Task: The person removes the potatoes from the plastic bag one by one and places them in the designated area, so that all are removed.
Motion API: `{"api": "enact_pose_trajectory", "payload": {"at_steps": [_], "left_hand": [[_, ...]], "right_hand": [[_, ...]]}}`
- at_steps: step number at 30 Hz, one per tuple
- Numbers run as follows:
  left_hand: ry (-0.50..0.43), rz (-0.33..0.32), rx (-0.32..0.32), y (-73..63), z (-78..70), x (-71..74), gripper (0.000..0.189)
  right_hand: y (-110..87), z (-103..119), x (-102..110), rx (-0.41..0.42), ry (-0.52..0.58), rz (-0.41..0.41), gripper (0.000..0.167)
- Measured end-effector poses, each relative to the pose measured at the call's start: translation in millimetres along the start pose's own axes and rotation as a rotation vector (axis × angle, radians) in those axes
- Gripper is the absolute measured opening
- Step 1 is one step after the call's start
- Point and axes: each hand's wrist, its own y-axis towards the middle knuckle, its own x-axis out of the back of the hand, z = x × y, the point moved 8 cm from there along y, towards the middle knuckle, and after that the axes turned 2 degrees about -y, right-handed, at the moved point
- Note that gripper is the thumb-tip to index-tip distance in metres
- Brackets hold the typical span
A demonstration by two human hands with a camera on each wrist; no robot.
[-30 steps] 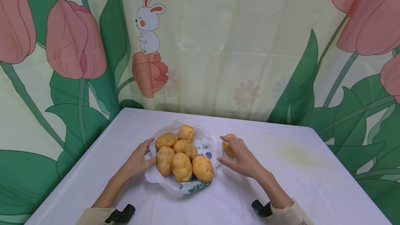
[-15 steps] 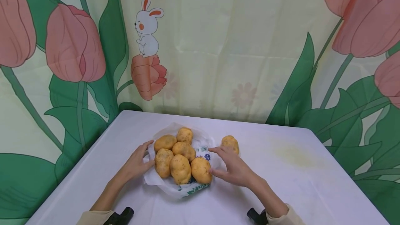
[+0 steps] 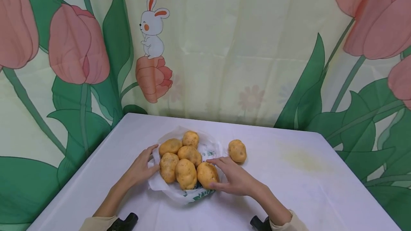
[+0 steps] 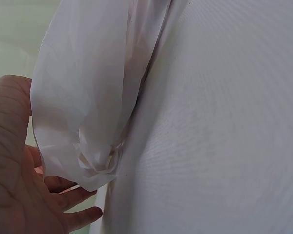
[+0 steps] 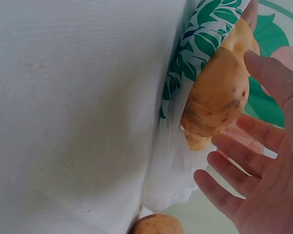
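A crumpled white plastic bag (image 3: 179, 196) with green print lies spread on the table, with several potatoes (image 3: 186, 174) resting on it. My left hand (image 3: 140, 167) rests at the bag's left edge, thumb close to the leftmost potato. The left wrist view has its loosely bent fingers (image 4: 72, 199) partly hidden behind the thin plastic (image 4: 83, 92). Over the bag's right side, my right hand (image 3: 236, 177) reaches around the right-hand potato (image 3: 207, 174), thumb and fingers spread. In the right wrist view its fingers (image 5: 234, 151) are spread beside that potato (image 5: 217, 95).
One loose potato (image 3: 237, 151) sits on the table off the bag, just beyond my right hand. A white cloth covers the table (image 3: 289, 188). Behind its far edge hangs a curtain (image 3: 208, 45) printed with tulips and a rabbit.
My right hand has moved left and nearer to me, from the loose potato to the right-hand potato on the bag. The loose potato is uncovered now. My left hand stays at the bag's edge.
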Motion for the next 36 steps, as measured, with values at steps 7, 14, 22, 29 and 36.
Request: {"api": "enact_pose_trajectory", "payload": {"at_steps": [7, 14, 22, 29, 36], "left_hand": [[-0.014, 0.002, -0.018, 0.2, -1.3, 1.2, 0.077], [-0.023, 0.013, -0.002, 2.5, 0.0, 1.2, 0.079], [-0.020, 0.010, -0.012, 2.1, 0.2, 0.6, 0.079], [-0.018, 0.007, -0.018, 1.7, -0.6, 0.1, 0.078], [-0.021, 0.012, 0.000, 1.6, 2.0, -0.9, 0.078]], "right_hand": [[-0.9, -0.4, -3.9, 0.007, -0.035, 0.023, 0.070], [-1.0, 2.1, -0.4, 0.033, -0.058, -0.007, 0.071], [-0.7, 0.4, 0.0, 0.017, -0.064, -0.029, 0.070], [-2.2, -3.2, 2.1, 0.010, -0.050, -0.063, 0.069], [-6.4, -4.6, 10.8, 0.001, -0.043, -0.125, 0.068]]}}
